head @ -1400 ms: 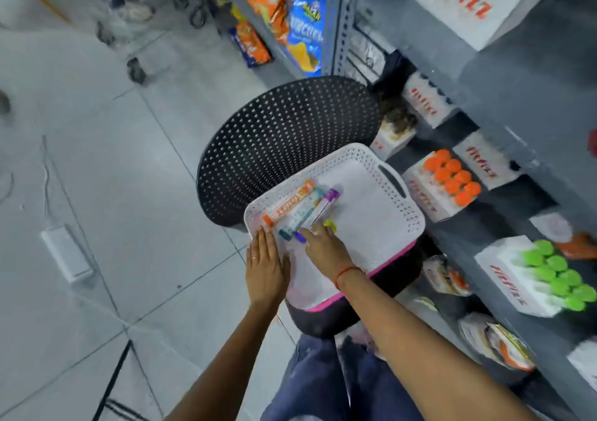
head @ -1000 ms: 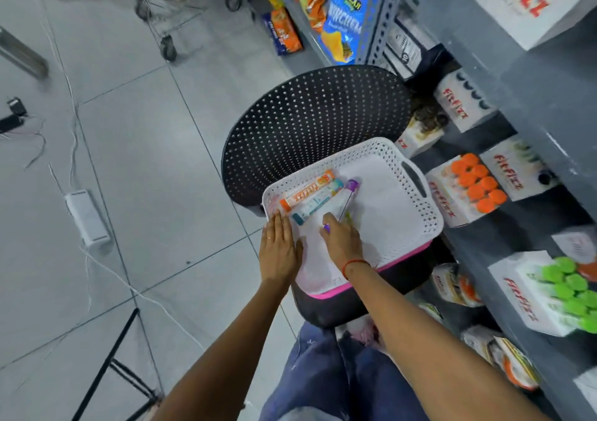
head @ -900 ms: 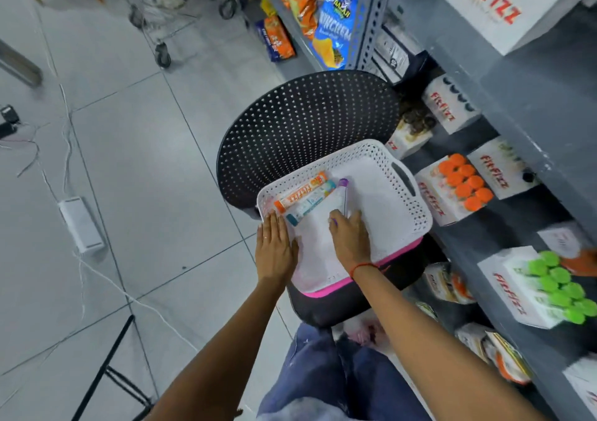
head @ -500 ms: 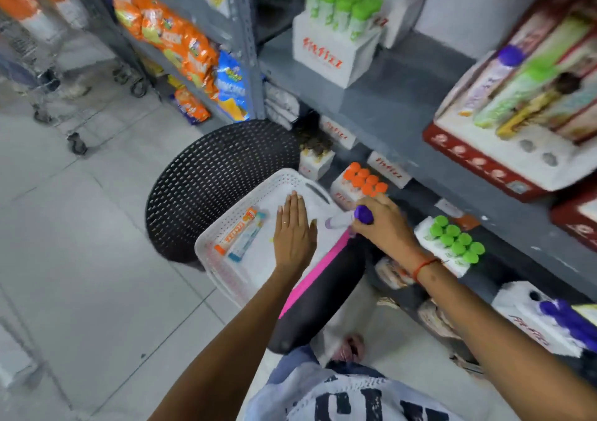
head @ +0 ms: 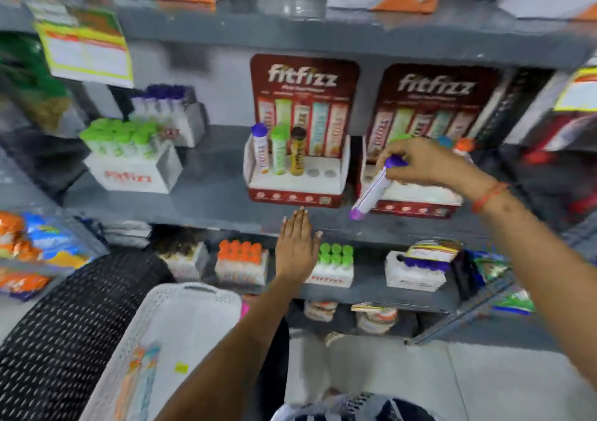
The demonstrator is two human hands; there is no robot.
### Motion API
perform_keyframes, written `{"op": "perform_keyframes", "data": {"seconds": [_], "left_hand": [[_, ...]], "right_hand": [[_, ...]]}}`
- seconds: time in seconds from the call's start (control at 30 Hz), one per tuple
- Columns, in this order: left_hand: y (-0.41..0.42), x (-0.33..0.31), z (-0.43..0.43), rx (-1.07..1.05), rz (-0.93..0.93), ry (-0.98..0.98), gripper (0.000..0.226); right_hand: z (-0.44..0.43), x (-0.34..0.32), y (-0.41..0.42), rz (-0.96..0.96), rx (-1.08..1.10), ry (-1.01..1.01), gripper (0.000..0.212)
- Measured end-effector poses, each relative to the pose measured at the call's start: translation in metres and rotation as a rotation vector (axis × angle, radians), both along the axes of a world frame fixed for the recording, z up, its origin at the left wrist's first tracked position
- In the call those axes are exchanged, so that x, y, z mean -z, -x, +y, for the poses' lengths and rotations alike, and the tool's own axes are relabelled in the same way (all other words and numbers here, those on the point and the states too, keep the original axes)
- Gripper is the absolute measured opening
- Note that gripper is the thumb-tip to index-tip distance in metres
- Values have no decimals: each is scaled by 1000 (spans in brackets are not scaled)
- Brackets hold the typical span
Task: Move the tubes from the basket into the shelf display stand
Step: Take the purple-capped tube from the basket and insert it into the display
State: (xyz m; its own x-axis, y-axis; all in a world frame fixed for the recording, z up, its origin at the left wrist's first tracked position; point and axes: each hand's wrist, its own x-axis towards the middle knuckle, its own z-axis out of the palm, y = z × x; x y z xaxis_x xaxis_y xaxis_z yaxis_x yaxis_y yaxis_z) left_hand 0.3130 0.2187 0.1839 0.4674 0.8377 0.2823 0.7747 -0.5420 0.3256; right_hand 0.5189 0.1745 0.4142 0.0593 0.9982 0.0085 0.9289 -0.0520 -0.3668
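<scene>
Dark red cardboard display stand [head: 298, 191] on the grey metal shelf [head: 213, 201] reads "fitfizz" in white across its back card; smaller print under it is too blurred to read. A second stand of the same kind [head: 420, 201] with the same word stands just right of it, behind the right hand. White cartons left of the hands and on the shelf below carry the word in red.

Right hand [head: 423, 162] pinches the purple cap of a white purple-capped tube [head: 373, 191], which hangs tilted, base down and to the left, in front of the gap between the two stands. Left hand [head: 297, 246] is flat, fingers together and straight, holding nothing, raised before the shelf's front edge just below the first stand.

Half a second ago the left hand lay palm-down in the white perforated plastic basket [head: 135, 330] and the tube was just above the basket's rim; both are now up at shelf height.

The first stand holds three upright tubes, purple-, green- and dark-capped, in its left holes; two round holes [head: 321, 172] at its right stand open. Two tubes, apparently orange and teal, lie blurred in the basket below the left forearm.
</scene>
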Motion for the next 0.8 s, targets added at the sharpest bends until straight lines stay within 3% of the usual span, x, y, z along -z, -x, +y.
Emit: {"op": "perform_keyframes", "data": {"seconds": [0.27, 0.53, 0.8], "left_hand": [[5, 17, 21, -50, 111, 42, 59], [19, 21, 25, -74, 202, 44, 62], [20, 21, 25, -71, 239, 57, 65]], "right_hand": [[44, -22, -24, -75, 148, -102, 16], [66, -10, -31, -122, 266, -32, 48], [69, -9, -34, -139, 223, -40, 26]]}}
